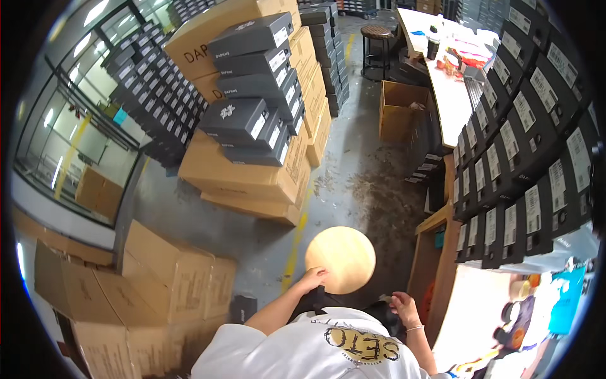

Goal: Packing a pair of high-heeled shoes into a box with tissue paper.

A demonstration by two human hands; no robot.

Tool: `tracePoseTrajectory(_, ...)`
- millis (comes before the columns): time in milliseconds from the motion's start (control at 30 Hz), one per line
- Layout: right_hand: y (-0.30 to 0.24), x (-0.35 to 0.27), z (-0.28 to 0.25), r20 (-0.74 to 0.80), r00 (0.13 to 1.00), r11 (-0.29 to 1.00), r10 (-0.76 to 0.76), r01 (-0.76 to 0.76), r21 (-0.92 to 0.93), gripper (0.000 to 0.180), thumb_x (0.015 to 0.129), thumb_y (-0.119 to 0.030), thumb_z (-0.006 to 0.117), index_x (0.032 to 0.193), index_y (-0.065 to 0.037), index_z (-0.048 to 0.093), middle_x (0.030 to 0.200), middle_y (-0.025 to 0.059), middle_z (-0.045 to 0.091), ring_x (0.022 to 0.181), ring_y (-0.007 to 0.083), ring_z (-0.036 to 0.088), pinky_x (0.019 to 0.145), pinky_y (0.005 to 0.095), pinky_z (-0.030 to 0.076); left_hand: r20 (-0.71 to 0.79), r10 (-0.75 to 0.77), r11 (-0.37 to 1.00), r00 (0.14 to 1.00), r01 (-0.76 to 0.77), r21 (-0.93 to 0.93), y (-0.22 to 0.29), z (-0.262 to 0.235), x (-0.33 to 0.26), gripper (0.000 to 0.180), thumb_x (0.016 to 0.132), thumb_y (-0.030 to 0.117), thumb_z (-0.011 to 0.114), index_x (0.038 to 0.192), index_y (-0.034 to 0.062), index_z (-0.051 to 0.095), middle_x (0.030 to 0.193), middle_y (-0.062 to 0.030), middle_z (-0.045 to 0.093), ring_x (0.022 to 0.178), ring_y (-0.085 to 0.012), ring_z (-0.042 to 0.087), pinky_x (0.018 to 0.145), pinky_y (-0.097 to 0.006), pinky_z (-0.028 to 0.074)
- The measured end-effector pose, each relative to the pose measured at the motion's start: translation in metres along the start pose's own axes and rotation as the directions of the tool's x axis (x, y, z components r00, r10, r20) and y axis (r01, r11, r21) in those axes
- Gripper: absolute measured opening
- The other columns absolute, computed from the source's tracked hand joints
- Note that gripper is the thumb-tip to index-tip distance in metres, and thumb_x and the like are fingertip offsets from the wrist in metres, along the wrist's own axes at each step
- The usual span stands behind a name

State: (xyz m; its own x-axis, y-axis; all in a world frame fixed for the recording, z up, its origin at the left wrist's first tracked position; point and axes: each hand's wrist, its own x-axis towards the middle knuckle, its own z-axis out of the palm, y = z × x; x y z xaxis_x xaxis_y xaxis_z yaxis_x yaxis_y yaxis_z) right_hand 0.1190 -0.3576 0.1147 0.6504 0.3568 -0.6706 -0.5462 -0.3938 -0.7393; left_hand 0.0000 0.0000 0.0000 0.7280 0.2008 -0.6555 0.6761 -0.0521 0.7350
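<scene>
Head view shows brown cartons stacked across the upper centre of the frame, dark grey shoe boxes piled on top — more of them fill the right edge. Lower centre, a round wooden stool stands on the grey floor, just left of your worktop. Your left hand grips the near rim of its seat. Your right hand hangs just beside the seat — whether clenched or loose, you cannot tell.
</scene>
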Motion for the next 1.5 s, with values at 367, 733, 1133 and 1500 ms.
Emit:
tracePoseTrajectory(367, -0.089, 0.019, 0.140, -0.006, 0.919, 0.872, -0.395, 0.373, -0.318, 0.031, 0.087, -0.016, 0.063, 0.110, 0.004, 0.060, 0.083, 0.0122, 0.067, 0.072, 0.0158, 0.065, 0.065, 0.0281, 0.051, -0.650, 0.497, 0.788, 0.575, -0.612, 0.062, 0.226, -0.251, 0.009, 0.054, 0.089, 0.024, 0.063, 0.134, 0.0042, 0.041, 0.126, -0.0143, 0.051, 0.113, -0.0203, 0.051, 0.094, -0.033, 0.043)
tracePoseTrajectory(733, -0.315, 0.100, 0.146, 0.104, 0.823, 0.827, -0.559, 0.562, -0.003, 0.036, 0.092, -0.021, 0.060, 0.119, 0.002, 0.053, 0.098, 0.0083, 0.063, 0.079, 0.0113, 0.060, 0.067, 0.0252, 0.050, -0.672, 0.298, 0.728, 0.677, -0.617, -0.299, 0.455, -0.400, 0.062, 0.105, 0.073, 0.057, 0.071, 0.146, 0.0102, 0.011, 0.140, -0.0172, 0.027, 0.122, -0.0336, 0.040, 0.093, -0.052, 0.041)
tracePoseTrajectory(1133, -0.723, 0.259, 0.319, -0.097, 0.655, 0.645, -0.750, 0.755, 0.114, 0.092, 0.080, -0.057, 0.062, 0.141, 0.004, 0.028, 0.128, 0.0251, 0.047, 0.112, 0.0288, 0.053, 0.081, 0.0346, 0.050, -0.527, -0.075, 0.555, 0.847, -0.403, -0.727, 0.579, -0.462, 0.168, 0.146, 0.051, 0.060, 0.084, 0.145, 0.0225, -0.020, 0.146, -0.0152, 0.022, 0.118, -0.0385, 0.039, 0.090, -0.057, 0.037)
tracePoseTrajectory(1500, -0.770, 0.313, 0.386, -0.197, 0.739, 0.647, -0.644, 0.664, 0.373, 0.089, 0.074, -0.045, 0.059, 0.144, -0.003, 0.025, 0.140, 0.0271, 0.033, 0.129, 0.0373, 0.036, 0.100, 0.0434, 0.039, -0.534, 0.179, 0.670, 0.826, -0.500, -0.549, 0.509, -0.508, 0.118, 0.091, 0.064, 0.048, 0.076, 0.137, 0.0151, 0.033, 0.124, -0.0083, 0.048, 0.103, -0.0222, 0.049, 0.080, -0.034, 0.040)
